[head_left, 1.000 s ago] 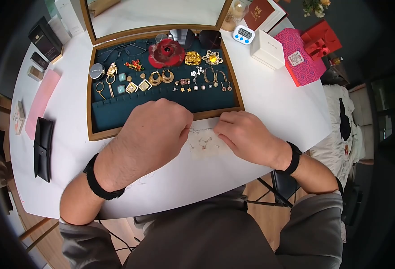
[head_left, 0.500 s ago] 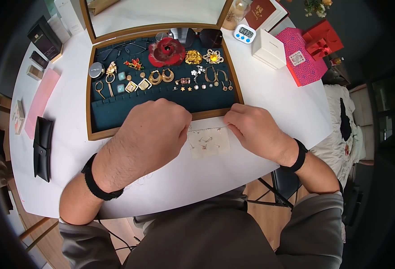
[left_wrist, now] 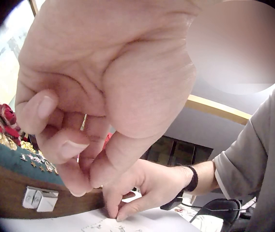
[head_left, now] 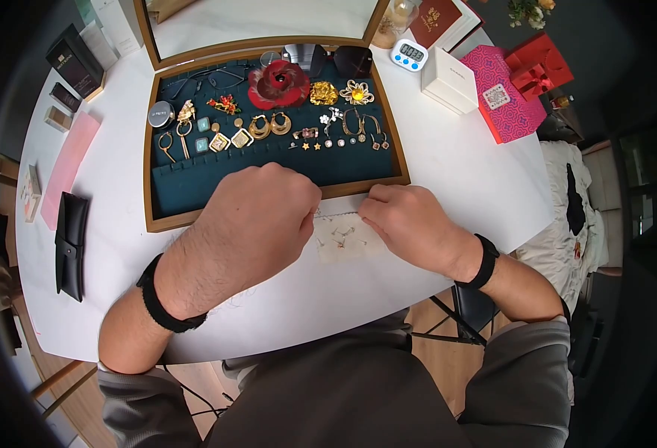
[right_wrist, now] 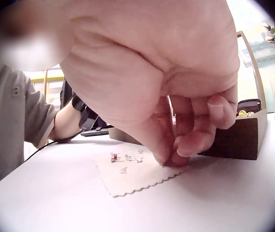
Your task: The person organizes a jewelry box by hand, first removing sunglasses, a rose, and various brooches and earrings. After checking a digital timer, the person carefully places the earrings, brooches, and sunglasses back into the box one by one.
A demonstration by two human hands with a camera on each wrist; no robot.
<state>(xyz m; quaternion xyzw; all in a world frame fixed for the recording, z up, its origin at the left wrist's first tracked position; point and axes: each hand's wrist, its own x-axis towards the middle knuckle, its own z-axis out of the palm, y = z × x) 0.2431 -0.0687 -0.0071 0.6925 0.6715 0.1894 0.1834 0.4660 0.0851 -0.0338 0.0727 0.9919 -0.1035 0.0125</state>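
Observation:
A pale cloth with scalloped edges (head_left: pixel 336 252) (right_wrist: pixel 128 186) lies on the white table, with several small earrings (head_left: pixel 341 239) (right_wrist: pixel 135 158) on it. At its far right corner, my right hand (head_left: pixel 420 228) (right_wrist: pixel 152 67) has thumb and forefinger tips together on the cloth edge. Over its far left corner, my left hand (head_left: pixel 257 224) (left_wrist: pixel 103 72) has curled fingers, thumb and forefinger tips meeting; no object shows clearly between them. Behind both hands stands the open wooden jewellery box (head_left: pixel 171 222), its dark green lining holding earrings, brooches and sunglasses (head_left: pixel 351 63).
Left of the box lie a black case (head_left: pixel 71 246) and a pink strip (head_left: pixel 71 168), near several small cartons (head_left: pixel 77 63). A timer (head_left: pixel 409 55), a white box (head_left: pixel 448 82), a patterned pink box (head_left: pixel 504 97) and a red box (head_left: pixel 541 63) stand at the right.
My right hand moved away from the cloth to the right, then came back to its far right corner. My left hand has stayed nearly still.

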